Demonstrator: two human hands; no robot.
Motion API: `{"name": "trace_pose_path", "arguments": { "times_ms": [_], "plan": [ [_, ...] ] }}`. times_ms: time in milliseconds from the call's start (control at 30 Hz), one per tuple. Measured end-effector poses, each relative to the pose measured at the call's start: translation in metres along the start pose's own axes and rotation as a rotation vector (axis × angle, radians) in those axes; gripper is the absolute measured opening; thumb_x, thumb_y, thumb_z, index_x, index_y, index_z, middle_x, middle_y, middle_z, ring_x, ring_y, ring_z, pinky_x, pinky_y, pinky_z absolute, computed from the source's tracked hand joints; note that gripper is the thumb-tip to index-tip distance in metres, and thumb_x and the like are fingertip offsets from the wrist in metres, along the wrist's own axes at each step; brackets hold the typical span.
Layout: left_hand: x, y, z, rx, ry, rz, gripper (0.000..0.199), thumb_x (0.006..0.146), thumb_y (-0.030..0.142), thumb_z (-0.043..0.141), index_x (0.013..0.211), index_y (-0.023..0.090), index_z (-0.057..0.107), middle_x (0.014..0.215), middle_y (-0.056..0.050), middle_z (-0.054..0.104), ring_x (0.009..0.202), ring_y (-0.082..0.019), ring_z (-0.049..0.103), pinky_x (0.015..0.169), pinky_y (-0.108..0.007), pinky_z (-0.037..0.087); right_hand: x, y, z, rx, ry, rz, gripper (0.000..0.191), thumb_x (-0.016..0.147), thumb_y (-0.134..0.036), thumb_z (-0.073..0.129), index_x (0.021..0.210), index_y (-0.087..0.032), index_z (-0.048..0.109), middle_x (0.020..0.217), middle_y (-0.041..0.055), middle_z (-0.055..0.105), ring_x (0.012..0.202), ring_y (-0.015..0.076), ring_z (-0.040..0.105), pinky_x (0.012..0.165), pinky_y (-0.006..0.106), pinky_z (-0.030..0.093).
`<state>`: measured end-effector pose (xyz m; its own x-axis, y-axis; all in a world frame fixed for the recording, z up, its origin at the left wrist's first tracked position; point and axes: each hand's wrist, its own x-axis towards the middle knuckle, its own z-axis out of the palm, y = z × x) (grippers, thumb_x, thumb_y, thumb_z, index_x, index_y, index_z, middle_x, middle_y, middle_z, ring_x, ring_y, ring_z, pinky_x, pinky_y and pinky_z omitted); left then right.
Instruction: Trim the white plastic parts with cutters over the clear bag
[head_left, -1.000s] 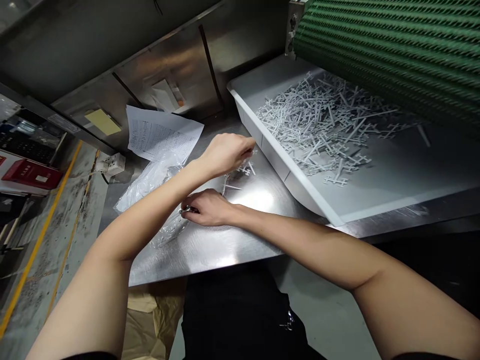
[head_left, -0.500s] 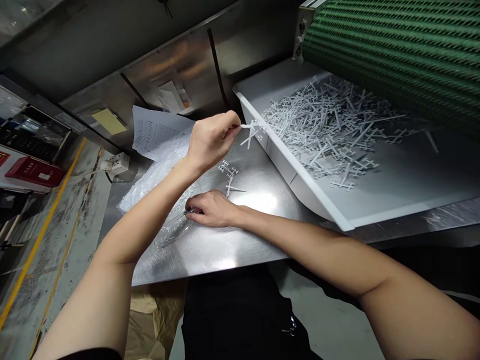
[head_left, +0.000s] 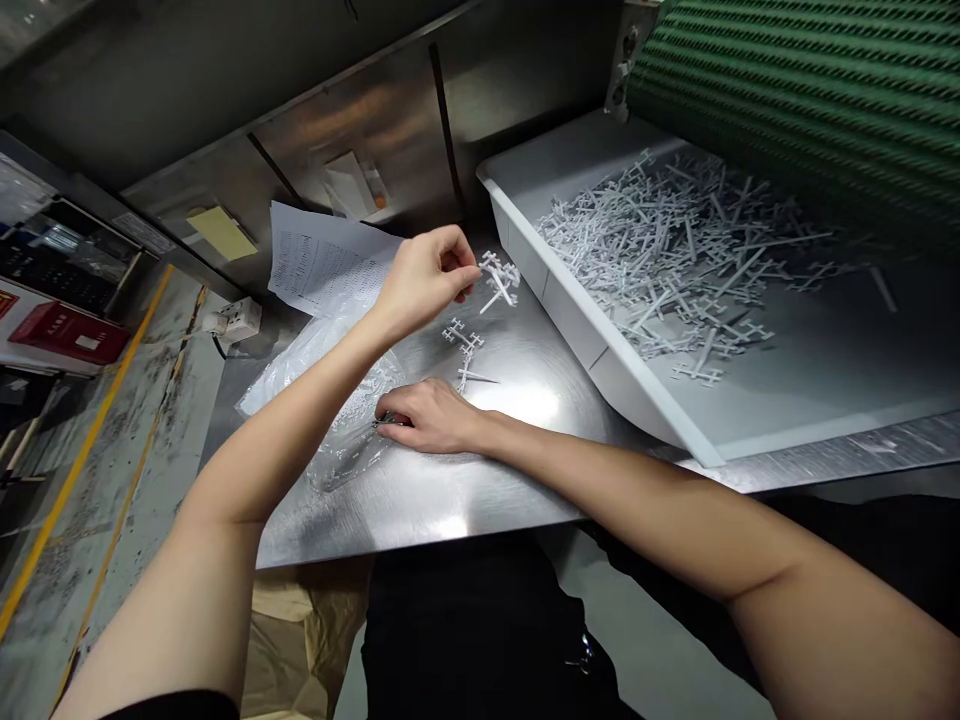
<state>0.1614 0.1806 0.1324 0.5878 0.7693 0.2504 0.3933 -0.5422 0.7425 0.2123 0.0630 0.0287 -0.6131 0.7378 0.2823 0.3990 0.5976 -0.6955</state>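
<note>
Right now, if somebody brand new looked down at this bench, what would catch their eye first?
Probably the ridged green belt at the upper right, the boldest colour here, jutting over a pale tray with a heap of white branching pieces. Next, likely the left hand near the middle, its fingertips beside a small white cluster. Lower down, the right hand sits by a clear plastic bag.

Black sleeve (head_left: 176,706) — bare forearms (head_left: 319,415) — black lower clothing (head_left: 480,630).
</note>
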Motion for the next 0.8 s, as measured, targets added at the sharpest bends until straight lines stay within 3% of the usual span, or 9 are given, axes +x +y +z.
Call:
{"name": "trace_pose_path", "arguments": {
  "times_ms": [567, 800],
  "plan": [
    [-0.014, -0.010, -0.009, -0.292, 0.042, -0.102, 0.013, 0.082, 0.012, 0.073, 0.080, 0.018, 0.061, 0.064, -0.002, 0.071, 0.054, -0.013, 0.067, 0.056, -0.026, 0.055, -0.002, 0.005, 0.006, 0.037, 0.037, -0.043, 0.014, 0.104, -0.031, 0.070, 0.105, -0.019, 0.076, 0.093, 0.0027, 0.077, 0.087, 0.0194, 0.068, 0.074, 0.028, 0.036],
    [-0.010, -0.009, -0.008, -0.231, -0.002, -0.100, 0.013, 0.075, 0.006, 0.068, 0.077, 0.018, 0.062, 0.059, 0.001, 0.068, 0.050, -0.012, 0.063, 0.051, -0.023, 0.050, -0.002, 0.005, 0.006, 0.011, 0.039, -0.049, 0.013, 0.103, -0.031, 0.072, 0.105, -0.019, 0.076, 0.094, 0.0021, 0.077, 0.084, 0.0182, 0.066, 0.071, 0.028, 0.035]
  ]
}}
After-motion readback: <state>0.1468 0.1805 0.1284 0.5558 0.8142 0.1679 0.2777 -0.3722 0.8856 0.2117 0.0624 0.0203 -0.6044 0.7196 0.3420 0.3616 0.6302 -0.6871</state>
